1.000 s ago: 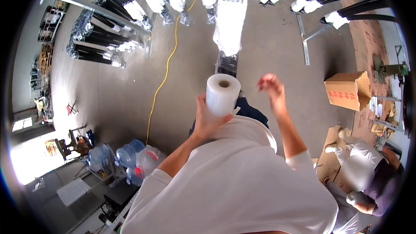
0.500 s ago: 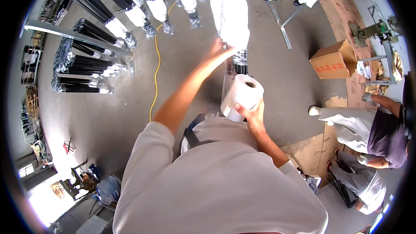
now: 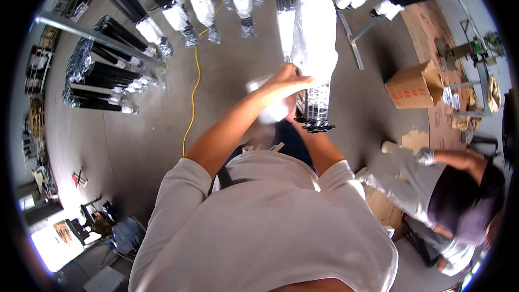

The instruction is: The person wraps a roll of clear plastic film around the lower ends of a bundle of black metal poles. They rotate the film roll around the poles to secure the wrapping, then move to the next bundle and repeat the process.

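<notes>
A long bundle of black rods [image 3: 319, 100], covered in white sheeting [image 3: 315, 27] and clear film, stretches away in front of me, its dark ends toward my body. Against the left side of this bundle, near the lower edge of the sheeting, my left hand [image 3: 291, 79] is closed with fingers curled in; it grips the wrapped bundle there. Below it, a blurred white roll of stretch film [image 3: 274, 111] is on the bundle's left side. My right hand [image 3: 292, 112] reaches under the bundle's near end and holds the roll; most of its fingers are hidden.
More wrapped rod bundles [image 3: 175, 16] hang in a row at the far side, with others stacked on a metal rack [image 3: 102, 38] at left. A yellow cable [image 3: 195, 86] crosses the floor. At right are a cardboard box [image 3: 413, 86] and two people [image 3: 459, 194] at work.
The film roll has gone from the bundle's near end, in my right hand, round beneath to its left side. My left hand has moved nearer, and the bundle sits farther right in view.
</notes>
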{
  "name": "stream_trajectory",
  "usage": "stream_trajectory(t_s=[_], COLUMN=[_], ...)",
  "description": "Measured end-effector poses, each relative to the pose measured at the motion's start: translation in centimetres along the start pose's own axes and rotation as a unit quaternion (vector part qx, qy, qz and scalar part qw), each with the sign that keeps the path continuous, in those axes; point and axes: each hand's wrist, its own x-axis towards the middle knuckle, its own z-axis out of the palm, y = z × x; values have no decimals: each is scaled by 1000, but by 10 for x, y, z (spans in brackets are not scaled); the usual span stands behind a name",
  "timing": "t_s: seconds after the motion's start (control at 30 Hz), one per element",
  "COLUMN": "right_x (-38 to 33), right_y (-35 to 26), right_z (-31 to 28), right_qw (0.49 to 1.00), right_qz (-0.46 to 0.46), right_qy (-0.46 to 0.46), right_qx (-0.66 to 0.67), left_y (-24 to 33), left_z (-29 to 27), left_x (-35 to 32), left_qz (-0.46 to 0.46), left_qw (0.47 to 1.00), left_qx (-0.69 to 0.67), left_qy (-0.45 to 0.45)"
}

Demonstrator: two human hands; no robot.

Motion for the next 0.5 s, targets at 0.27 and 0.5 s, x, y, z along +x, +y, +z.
stream_trajectory(t_s=[0.27,0.5], right_x=[-10,-3], right_y=[55,45], right_z=[28,17], right_qw=[946,927], right_qz=[273,345], right_qy=[-160,-138], right_qx=[-67,-46], left_y=[47,-33], left_z=[-50,-65], left_x=[-13,-132], left_qz=[-110,-1], left_qw=[920,919], left_qx=[345,181], left_qy=[-147,350])
